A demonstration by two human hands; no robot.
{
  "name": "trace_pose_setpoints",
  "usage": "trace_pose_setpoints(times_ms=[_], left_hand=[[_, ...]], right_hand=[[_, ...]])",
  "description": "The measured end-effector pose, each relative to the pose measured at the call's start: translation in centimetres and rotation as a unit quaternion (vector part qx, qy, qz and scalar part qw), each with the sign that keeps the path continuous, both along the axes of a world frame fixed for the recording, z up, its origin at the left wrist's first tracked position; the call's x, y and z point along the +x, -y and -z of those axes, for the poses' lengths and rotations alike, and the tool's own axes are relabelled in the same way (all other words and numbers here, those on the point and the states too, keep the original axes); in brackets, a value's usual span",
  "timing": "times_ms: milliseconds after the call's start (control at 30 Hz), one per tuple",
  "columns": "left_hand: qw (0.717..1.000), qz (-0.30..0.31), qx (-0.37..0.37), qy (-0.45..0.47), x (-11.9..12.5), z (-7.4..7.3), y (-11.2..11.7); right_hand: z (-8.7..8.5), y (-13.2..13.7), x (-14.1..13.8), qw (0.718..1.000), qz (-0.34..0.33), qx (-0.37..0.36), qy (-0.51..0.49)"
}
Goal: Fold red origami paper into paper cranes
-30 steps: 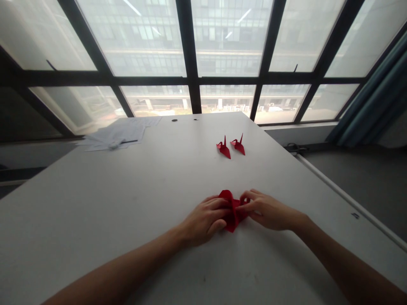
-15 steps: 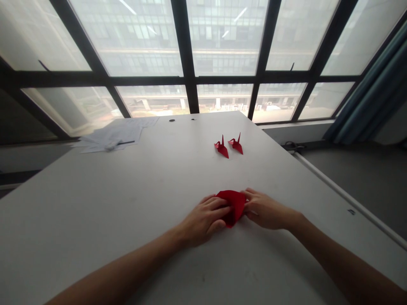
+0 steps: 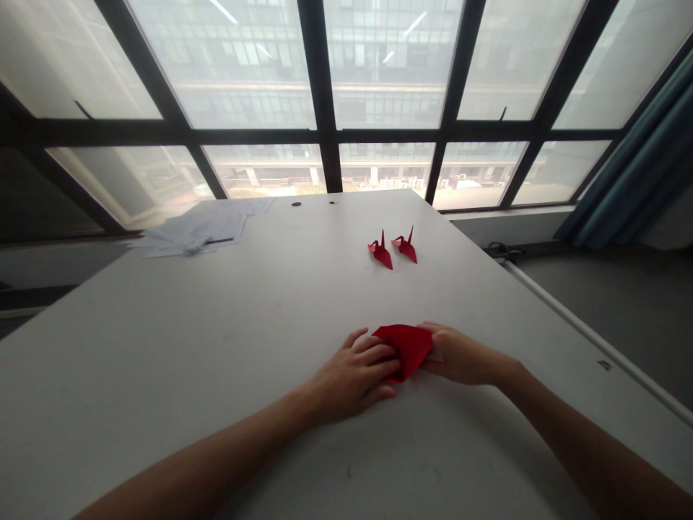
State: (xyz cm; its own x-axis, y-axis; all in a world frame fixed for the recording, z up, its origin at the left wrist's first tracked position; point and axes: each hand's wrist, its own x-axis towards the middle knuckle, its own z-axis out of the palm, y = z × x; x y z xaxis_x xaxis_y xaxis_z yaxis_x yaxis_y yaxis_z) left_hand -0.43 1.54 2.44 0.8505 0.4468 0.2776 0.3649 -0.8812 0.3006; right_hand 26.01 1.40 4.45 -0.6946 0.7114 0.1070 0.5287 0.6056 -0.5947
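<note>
A folded piece of red paper (image 3: 407, 345) lies flat on the white table (image 3: 227, 339) between my hands. My left hand (image 3: 351, 375) rests on its left part with the fingers stretched flat, pressing it down. My right hand (image 3: 460, 355) pinches its right edge, fingers closed under and over the paper. Two finished red paper cranes (image 3: 382, 253) (image 3: 406, 247) stand side by side farther back on the table, well apart from both hands.
Loose white sheets with a dark pen (image 3: 195, 230) lie at the table's far left corner. Two small dark dots (image 3: 297, 204) sit near the far edge. Large windows rise behind the table. A blue curtain (image 3: 633, 173) hangs at the right, and the table's right edge drops to grey floor.
The red paper went from a raised, bulging fold to a flat triangular shape. My left fingers spread flat over it, and my right hand shifted slightly right along its edge.
</note>
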Motion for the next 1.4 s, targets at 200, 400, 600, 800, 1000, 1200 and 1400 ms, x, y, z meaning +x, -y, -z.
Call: trace_pose_setpoints(times_ms=[200, 400, 600, 800, 1000, 1200, 1400], left_hand=[[1.0, -0.027, 0.002, 0.007, 0.2, 0.2, 0.0], [0.998, -0.048, -0.033, 0.022, -0.1, 0.4, 0.0], [0.997, -0.053, -0.036, 0.037, 0.1, 0.1, 0.3], [0.995, -0.063, -0.006, 0.074, 0.3, 0.4, 0.1], [0.995, -0.016, -0.035, 0.097, 0.2, 1.0, -0.4], [0.995, -0.011, -0.041, 0.085, 0.0, 1.4, -0.7], [0.992, -0.034, -0.061, 0.103, 0.3, 1.7, -0.7]], right_hand=[[0.5, 0.1, -0.1, 1.0, -0.014, 0.009, 0.016], [0.1, 0.4, -0.2, 1.0, -0.02, -0.001, 0.011], [0.0, 0.6, -0.1, 0.999, -0.03, 0.001, 0.014], [0.0, 0.6, -0.1, 0.999, -0.032, 0.002, 0.013], [-0.1, 0.6, 0.0, 0.999, -0.035, 0.018, 0.011], [0.3, 0.4, 0.0, 0.998, -0.039, 0.039, 0.006], [0.2, 0.5, 0.0, 0.998, -0.039, 0.043, 0.012]])
